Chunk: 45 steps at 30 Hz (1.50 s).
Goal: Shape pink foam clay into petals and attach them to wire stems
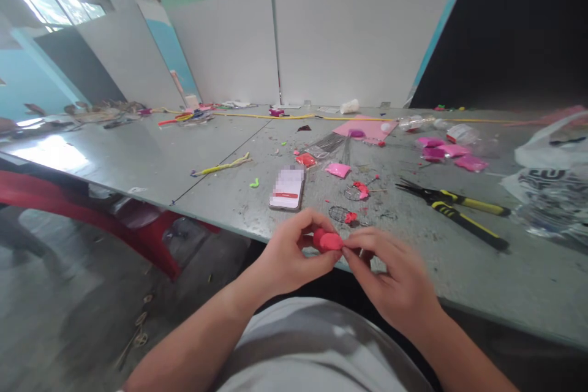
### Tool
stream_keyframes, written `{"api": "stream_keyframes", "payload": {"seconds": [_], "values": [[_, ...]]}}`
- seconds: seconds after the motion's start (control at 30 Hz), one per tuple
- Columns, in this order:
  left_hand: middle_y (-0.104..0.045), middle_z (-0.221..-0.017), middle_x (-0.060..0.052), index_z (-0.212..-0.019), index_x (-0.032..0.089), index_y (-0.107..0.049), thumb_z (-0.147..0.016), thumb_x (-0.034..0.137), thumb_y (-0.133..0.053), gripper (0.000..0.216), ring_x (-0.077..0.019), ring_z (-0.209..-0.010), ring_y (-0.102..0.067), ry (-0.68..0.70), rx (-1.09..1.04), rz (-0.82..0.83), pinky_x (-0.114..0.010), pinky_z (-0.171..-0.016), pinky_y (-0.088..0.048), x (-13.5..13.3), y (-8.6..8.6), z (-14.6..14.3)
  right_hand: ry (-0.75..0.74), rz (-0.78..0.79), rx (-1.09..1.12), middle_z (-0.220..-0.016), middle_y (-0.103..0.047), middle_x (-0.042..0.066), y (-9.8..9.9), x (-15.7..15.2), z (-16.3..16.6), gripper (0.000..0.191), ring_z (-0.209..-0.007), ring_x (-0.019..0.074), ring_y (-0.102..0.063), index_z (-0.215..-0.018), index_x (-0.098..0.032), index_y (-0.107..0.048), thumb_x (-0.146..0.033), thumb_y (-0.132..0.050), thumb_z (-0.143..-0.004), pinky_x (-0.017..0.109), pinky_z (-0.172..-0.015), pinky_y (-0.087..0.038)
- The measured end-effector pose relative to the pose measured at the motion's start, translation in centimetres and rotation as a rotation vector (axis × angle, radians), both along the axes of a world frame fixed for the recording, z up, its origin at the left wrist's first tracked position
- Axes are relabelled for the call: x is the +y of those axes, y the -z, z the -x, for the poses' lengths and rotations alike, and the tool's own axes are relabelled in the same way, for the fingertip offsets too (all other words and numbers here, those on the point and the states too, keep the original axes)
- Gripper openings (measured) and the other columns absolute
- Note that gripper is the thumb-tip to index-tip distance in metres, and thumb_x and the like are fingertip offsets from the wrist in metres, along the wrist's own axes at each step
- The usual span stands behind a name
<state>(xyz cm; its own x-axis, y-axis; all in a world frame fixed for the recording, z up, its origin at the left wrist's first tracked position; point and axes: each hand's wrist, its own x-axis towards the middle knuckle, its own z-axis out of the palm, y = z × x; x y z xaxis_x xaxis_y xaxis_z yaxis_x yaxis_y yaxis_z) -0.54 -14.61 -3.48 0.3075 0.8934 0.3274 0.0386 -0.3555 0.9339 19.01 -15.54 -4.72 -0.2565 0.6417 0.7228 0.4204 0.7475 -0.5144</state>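
A lump of red modelling clay (329, 241) is held at the table's front edge, close to my body. My left hand (294, 252) is closed around it from the left, thumb below and fingers above. From the right, my right hand (390, 272) pinches the lump's end between thumb and fingertips. Just beyond my hands lies a small wire frame (337, 214) with red clay on it. A second wire frame (353, 192), also with red clay, lies a little farther back. To their left is a phone (287, 188) with a lit screen.
Long-nose pliers (452, 205) with black and yellow handles lie at right, beside a white plastic bag (551, 171). Pink clay packets (452, 152) and a bundle of thin wires (337, 146) lie behind. A twisted yellow cord (223, 165) is at left, above a red chair (92, 208).
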Motion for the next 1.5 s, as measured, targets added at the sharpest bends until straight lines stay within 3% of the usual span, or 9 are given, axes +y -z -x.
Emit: {"api": "stream_keyframes", "payload": {"seconds": [0.2,0.37,0.6,0.8,1.03,1.23,1.33,1.43,1.5], "values": [[-0.072,-0.090,-0.007,-0.095,0.016,-0.075,-0.086,0.027,-0.077,0.015,-0.0151,-0.081,-0.065,0.061,0.198,-0.184,-0.026,-0.074,-0.052,0.0,-0.6,0.4,-0.082,0.099,-0.130,-0.076,-0.065,-0.001,-0.2,-0.3,-0.9,0.011,-0.065,0.0141,-0.059,-0.090,-0.023,-0.062,-0.016,-0.057,-0.098,0.028,-0.060,-0.047],[-0.067,-0.081,-0.003,-0.098,0.016,-0.073,-0.092,0.032,-0.070,0.017,-0.0127,-0.073,-0.060,-0.027,0.186,-0.130,-0.024,-0.067,-0.049,0.8,-0.4,-0.1,0.061,0.346,0.128,-0.066,-0.051,-0.003,0.9,0.9,-2.5,0.032,-0.059,0.0144,-0.047,-0.076,-0.024,-0.051,-0.031,-0.043,-0.106,0.029,-0.055,-0.040],[-0.077,-0.104,-0.009,-0.107,0.018,-0.074,-0.095,0.023,-0.062,0.017,-0.0265,-0.104,-0.066,-0.247,0.767,-0.514,-0.044,-0.102,-0.050,9.5,-1.0,-1.2,0.238,0.513,0.291,-0.069,-0.068,0.002,2.5,3.3,-3.8,0.036,-0.046,0.0122,-0.052,-0.091,-0.020,-0.070,-0.056,-0.066,-0.095,0.025,-0.042,-0.041],[-0.073,-0.110,-0.015,-0.110,0.016,-0.074,-0.092,0.015,-0.058,0.024,-0.0305,-0.111,-0.065,-0.302,1.059,-0.462,-0.046,-0.102,-0.050,15.4,0.6,-2.7,0.254,0.519,0.343,-0.067,-0.073,0.005,2.3,3.3,-4.1,0.040,-0.043,0.0129,-0.056,-0.089,-0.018,-0.074,-0.057,-0.083,-0.081,0.024,-0.039,-0.046],[-0.070,-0.119,-0.015,-0.107,0.015,-0.074,-0.093,0.022,-0.062,0.020,-0.0281,-0.114,-0.064,-0.406,0.785,-0.554,-0.044,-0.105,-0.050,14.8,1.2,-1.7,0.232,0.563,0.391,-0.069,-0.074,0.005,2.2,3.2,-3.5,0.046,-0.045,0.0114,-0.056,-0.092,-0.018,-0.076,-0.064,-0.073,-0.088,0.022,-0.038,-0.047],[-0.075,-0.089,-0.006,-0.094,0.016,-0.071,-0.095,0.028,-0.065,0.014,-0.0143,-0.078,-0.066,-0.297,0.301,-0.364,-0.028,-0.074,-0.052,13.2,0.3,-1.6,0.246,0.566,0.326,-0.082,-0.080,0.008,1.6,3.8,-3.6,0.045,-0.049,0.0142,-0.062,-0.103,-0.019,-0.077,-0.061,-0.072,-0.090,0.027,-0.044,-0.051],[-0.072,-0.081,-0.004,-0.094,0.014,-0.071,-0.091,0.037,-0.071,0.023,-0.0105,-0.065,-0.062,-0.115,0.064,-0.159,-0.025,-0.061,-0.048,12.7,-0.1,-1.8,0.260,0.349,0.163,-0.070,-0.075,0.003,-0.6,5.3,-3.4,0.031,-0.055,0.0158,-0.064,-0.096,-0.021,-0.079,-0.051,-0.072,-0.094,0.029,-0.053,-0.052],[-0.067,-0.073,-0.002,-0.091,0.013,-0.071,-0.086,0.042,-0.077,0.030,-0.0075,-0.057,-0.055,0.096,-0.132,0.013,-0.022,-0.053,-0.042,12.2,-0.5,-1.8,0.159,0.016,0.037,-0.084,-0.075,0.005,-3.1,7.3,-2.6,0.017,-0.075,0.0189,-0.068,-0.092,-0.023,-0.080,-0.036,-0.069,-0.097,0.033,-0.068,-0.056],[-0.064,-0.068,0.000,-0.087,0.013,-0.070,-0.084,0.044,-0.081,0.034,-0.0060,-0.054,-0.051,0.161,-0.227,0.071,-0.022,-0.051,-0.039,12.0,-0.7,-1.8,0.083,-0.042,0.028,-0.095,-0.075,0.006,-4.1,8.2,-1.8,0.014,-0.077,0.0183,-0.068,-0.097,-0.025,-0.080,-0.029,-0.067,-0.098,0.033,-0.068,-0.057]]}}
